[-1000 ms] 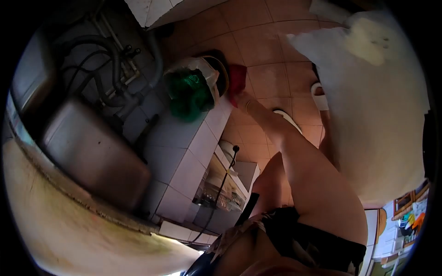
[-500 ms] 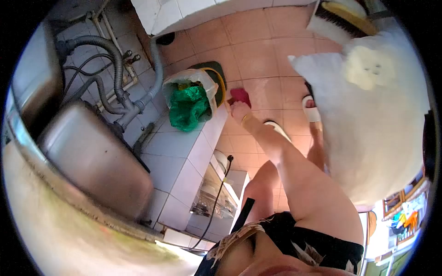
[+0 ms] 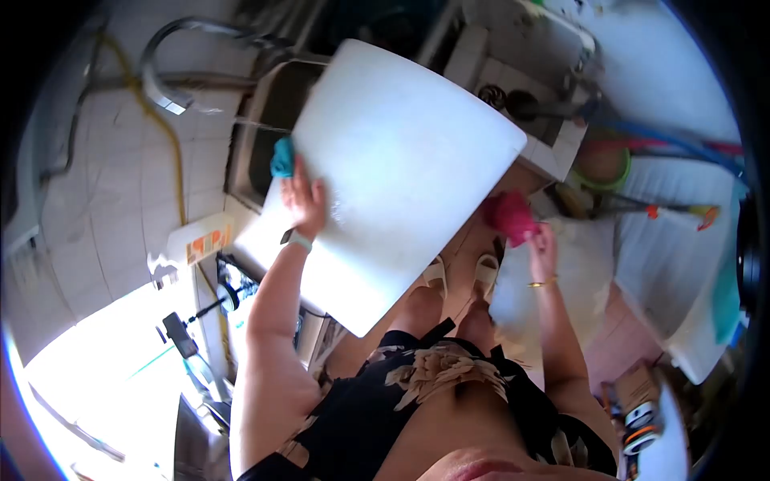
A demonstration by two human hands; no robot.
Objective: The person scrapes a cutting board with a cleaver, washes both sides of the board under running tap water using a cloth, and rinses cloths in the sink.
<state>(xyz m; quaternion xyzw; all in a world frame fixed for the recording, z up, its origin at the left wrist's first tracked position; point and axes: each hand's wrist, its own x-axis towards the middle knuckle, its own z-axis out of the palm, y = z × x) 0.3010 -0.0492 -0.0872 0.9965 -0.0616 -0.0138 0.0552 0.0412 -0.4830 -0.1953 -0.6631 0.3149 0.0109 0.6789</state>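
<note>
My left hand [image 3: 302,202], with a band on its wrist, is over the edge of a large white slab [image 3: 401,152] with rounded corners. Its fingers reach to a bunched teal cloth [image 3: 282,158] beside the sink [image 3: 255,164] and seem to grip it; their tips are partly hidden. The thumb stands apart from the fingers. Lower and to the right, my right hand [image 3: 544,250], with a gold bangle, is closed on a crumpled magenta cloth [image 3: 511,218], which hangs past the slab's right edge, above the floor.
A curved metal faucet [image 3: 168,98] reaches over from the left, with a thin streak that looks like water. At the right are a green-rimmed container [image 3: 603,164], a large pale bag [image 3: 561,297] and a blurred white tub [image 3: 670,240]. A phone on a stand [image 3: 180,333] is at lower left.
The view has swung up from the floor and the pipes under the sink to the slab and faucet. My right hand has risen from beside the bin with the magenta cloth. My left hand has come into view.
</note>
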